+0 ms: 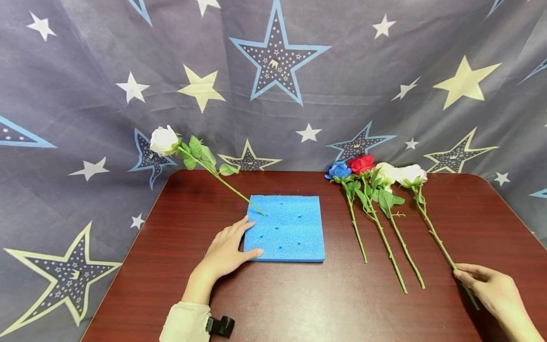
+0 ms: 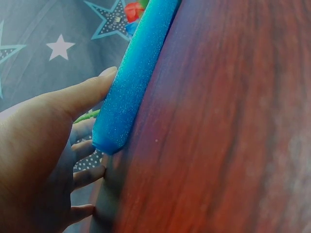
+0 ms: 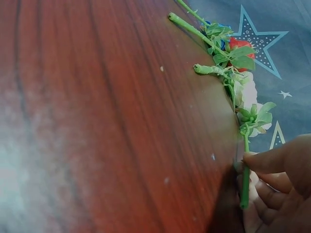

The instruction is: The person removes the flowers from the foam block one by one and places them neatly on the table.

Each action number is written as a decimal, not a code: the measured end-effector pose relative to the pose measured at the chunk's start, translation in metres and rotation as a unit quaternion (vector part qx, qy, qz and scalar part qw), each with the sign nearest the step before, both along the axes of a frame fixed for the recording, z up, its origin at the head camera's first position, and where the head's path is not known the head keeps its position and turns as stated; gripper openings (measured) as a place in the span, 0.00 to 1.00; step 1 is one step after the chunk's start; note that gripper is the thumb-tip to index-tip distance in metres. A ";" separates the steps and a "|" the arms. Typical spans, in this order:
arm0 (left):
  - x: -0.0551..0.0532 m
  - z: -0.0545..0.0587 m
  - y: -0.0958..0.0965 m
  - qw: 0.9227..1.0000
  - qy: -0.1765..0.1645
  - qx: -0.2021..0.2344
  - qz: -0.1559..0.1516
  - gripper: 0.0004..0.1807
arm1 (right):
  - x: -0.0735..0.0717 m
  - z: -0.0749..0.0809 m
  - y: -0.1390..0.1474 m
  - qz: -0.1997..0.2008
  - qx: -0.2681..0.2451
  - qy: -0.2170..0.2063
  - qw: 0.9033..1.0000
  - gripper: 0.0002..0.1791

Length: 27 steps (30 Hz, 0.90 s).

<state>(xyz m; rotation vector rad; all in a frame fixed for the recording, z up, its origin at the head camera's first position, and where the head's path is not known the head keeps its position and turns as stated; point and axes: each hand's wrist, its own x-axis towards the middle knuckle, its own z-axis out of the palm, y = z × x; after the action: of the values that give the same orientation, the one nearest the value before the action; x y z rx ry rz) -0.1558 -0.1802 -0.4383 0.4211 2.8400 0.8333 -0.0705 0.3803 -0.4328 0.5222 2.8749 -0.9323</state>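
My left hand [image 1: 228, 247] rests along the left side of a blue foam block [image 1: 295, 230], thumb on its top, fingers fairly straight. Several small holes dot the block's top. A white rose [image 1: 164, 141] stands in the foam, its stem leaning far to the left. Over at the right, my right hand [image 1: 491, 287] pinches the lower stem of another white rose [image 1: 411, 175] between thumb and fingers. In the right wrist view that stem [image 3: 246, 179] passes between the thumb and fingers, and its cut end sticks out below them.
Beside the held rose lie a blue rose [image 1: 339, 171], a red rose [image 1: 361, 164] and a cream rose [image 1: 385, 174], stems toward me on the dark red table [image 1: 342, 304]. A grey curtain with stars [image 1: 273, 118] hangs behind the far edge.
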 end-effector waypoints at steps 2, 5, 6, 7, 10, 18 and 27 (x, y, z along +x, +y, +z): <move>0.000 0.000 0.000 1.000 0.001 0.000 0.000 0.46 | 0.000 0.000 0.000 0.004 0.009 0.003 1.000 0.28; -0.001 0.001 0.000 1.000 0.002 -0.001 0.000 0.46 | 0.000 0.000 0.001 0.008 0.020 0.009 1.000 0.27; -0.001 0.001 0.000 1.000 0.002 -0.001 0.000 0.46 | -0.001 -0.001 0.001 0.009 0.022 0.011 1.000 0.27; -0.001 0.001 0.000 1.000 0.002 -0.001 0.000 0.46 | -0.001 -0.001 0.001 0.009 0.022 0.011 1.000 0.27; -0.001 0.000 0.000 1.000 0.002 -0.001 0.000 0.46 | -0.001 -0.002 0.001 0.008 0.021 0.013 1.000 0.27; 0.001 0.000 0.000 1.000 0.001 0.000 0.000 0.45 | 0.002 -0.006 0.002 0.001 0.003 0.025 1.000 0.29; 0.000 0.000 0.000 1.000 0.000 0.000 0.001 0.45 | 0.005 -0.005 0.003 -0.004 -0.015 0.018 1.000 0.32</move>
<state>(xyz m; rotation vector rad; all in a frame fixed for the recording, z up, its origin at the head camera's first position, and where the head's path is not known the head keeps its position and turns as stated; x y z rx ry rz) -0.1553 -0.1800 -0.4383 0.4193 2.8404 0.8329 -0.0654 0.3836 -0.4381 0.5195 2.8874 -0.9948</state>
